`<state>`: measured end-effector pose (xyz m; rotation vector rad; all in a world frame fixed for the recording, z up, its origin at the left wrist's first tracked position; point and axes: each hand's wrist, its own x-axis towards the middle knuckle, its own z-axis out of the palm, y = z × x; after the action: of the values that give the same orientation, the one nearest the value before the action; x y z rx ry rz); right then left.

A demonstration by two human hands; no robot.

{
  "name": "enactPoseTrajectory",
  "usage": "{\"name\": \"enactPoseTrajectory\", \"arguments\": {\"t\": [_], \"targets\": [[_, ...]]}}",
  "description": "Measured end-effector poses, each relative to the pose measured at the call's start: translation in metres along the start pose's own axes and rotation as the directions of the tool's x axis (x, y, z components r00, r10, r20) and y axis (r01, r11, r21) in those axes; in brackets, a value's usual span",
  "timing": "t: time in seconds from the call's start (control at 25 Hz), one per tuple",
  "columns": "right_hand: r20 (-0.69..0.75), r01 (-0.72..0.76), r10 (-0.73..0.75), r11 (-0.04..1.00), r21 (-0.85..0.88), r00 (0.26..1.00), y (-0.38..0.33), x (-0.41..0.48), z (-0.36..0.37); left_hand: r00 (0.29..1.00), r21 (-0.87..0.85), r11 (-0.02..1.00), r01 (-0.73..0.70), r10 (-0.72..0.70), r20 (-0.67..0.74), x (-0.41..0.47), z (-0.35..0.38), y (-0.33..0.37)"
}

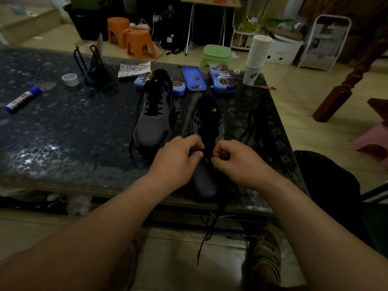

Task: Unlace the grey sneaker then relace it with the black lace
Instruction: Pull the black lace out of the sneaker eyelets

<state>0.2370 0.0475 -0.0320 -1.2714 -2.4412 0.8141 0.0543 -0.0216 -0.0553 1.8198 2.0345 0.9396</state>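
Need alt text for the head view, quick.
The left hand and right hand pinch the black lace on the near grey sneaker, its end hanging off the table edge. A laced second sneaker stands to its left.

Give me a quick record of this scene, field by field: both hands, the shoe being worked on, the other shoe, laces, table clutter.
left hand: pinches the black lace at the near sneaker's lower eyelets
right hand: pinches the same lace, opposite side
near sneaker: grey, toe toward the person, upper eyelets look empty
far sneaker: grey, laced in black
lace tail: hangs over the table edge
loose lace: on the table, right of the near sneaker
clutter: paper cups, glue stick, tape roll
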Motion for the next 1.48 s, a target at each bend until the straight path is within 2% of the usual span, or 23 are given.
{"name": "enactPoseTrajectory", "arguments": {"t": [0.12, 0.32, 0.4, 0.6, 0.68, 0.76, 0.84, 0.96, 1.0, 1.12, 1.2, 1.28, 1.36, 1.4, 1.48], "targets": [[0.008, -0.027, 0.027, 0.999, 0.046, 1.0, -0.002, 0.002, -0.004, 0.999, 0.024, 0.999, -0.029, 0.028, 0.035, 0.002, -0.006, 0.003], [0.14, 0.017, -0.019, 1.0, 0.014, 0.99, -0.004, -0.006, -0.014, 0.991, 0.1, 0.992, -0.08, 0.068, 0.112, -0.002, -0.004, 0.005], [0.112, 0.016, -0.02, 0.999, 0.039, 0.993, -0.003, -0.01, -0.016, 0.99, 0.115, 0.991, -0.072, 0.058, 0.125, -0.002, -0.001, 0.006], [-0.058, 0.014, -0.012, 0.999, 0.036, 0.998, 0.001, -0.01, -0.011, 0.995, 0.15, 0.984, -0.094, 0.096, -0.012, -0.007, 0.001, 0.01], [-0.048, -0.098, 0.112, 0.968, 0.232, 0.993, 0.001, -0.009, -0.012, 0.995, 0.13, 0.987, -0.092, 0.098, -0.036, -0.009, -0.001, 0.011], [-0.026, -0.229, 0.267, 0.869, 0.438, 0.963, 0.002, -0.004, -0.007, 0.996, 0.109, 0.991, -0.077, 0.082, -0.04, -0.01, -0.003, 0.011], [-0.032, -0.298, 0.344, 0.853, 0.427, 0.938, 0.001, -0.001, -0.001, 1.0, 0.077, 0.997, -0.009, 0.009, -0.001, -0.009, -0.007, 0.01], [-0.034, -0.344, 0.375, 0.878, 0.332, 0.926, -0.005, 0.002, 0.001, 0.964, -0.161, 0.951, 0.265, -0.258, 0.063, 0.002, -0.012, 0.01], [-0.026, -0.35, 0.375, 0.885, 0.309, 0.927, -0.006, 0.003, 0.001, 0.95, -0.185, 0.932, 0.312, -0.301, 0.086, 0.005, -0.011, 0.011], [0.018, -0.37, 0.38, 0.886, 0.281, 0.925, -0.008, 0.005, 0.002, 0.938, -0.085, 0.941, 0.327, -0.312, 0.15, 0.01, -0.008, 0.014], [0.054, -0.396, 0.403, 0.849, 0.349, 0.913, -0.006, 0.004, 0.0, 0.924, -0.119, 0.929, 0.352, -0.324, 0.204, 0.013, -0.009, 0.012], [0.127, -0.429, 0.426, 0.754, 0.498, 0.896, -0.004, 0.002, -0.006, 0.912, -0.186, 0.906, 0.381, -0.335, 0.236, 0.015, -0.012, 0.01], [0.21, -0.428, 0.387, 0.654, 0.624, 0.898, -0.003, -0.005, -0.011, 0.91, -0.194, 0.902, 0.385, -0.336, 0.242, 0.016, -0.012, 0.012], [0.217, -0.424, 0.379, 0.637, 0.644, 0.9, -0.003, -0.008, -0.011, 0.908, -0.192, 0.901, 0.389, -0.34, 0.244, 0.016, -0.011, 0.014], [0.159, -0.414, 0.405, 0.682, 0.603, 0.9, -0.003, -0.007, -0.006, 0.898, -0.206, 0.889, 0.41, -0.354, 0.261, 0.016, -0.012, 0.017]]}}
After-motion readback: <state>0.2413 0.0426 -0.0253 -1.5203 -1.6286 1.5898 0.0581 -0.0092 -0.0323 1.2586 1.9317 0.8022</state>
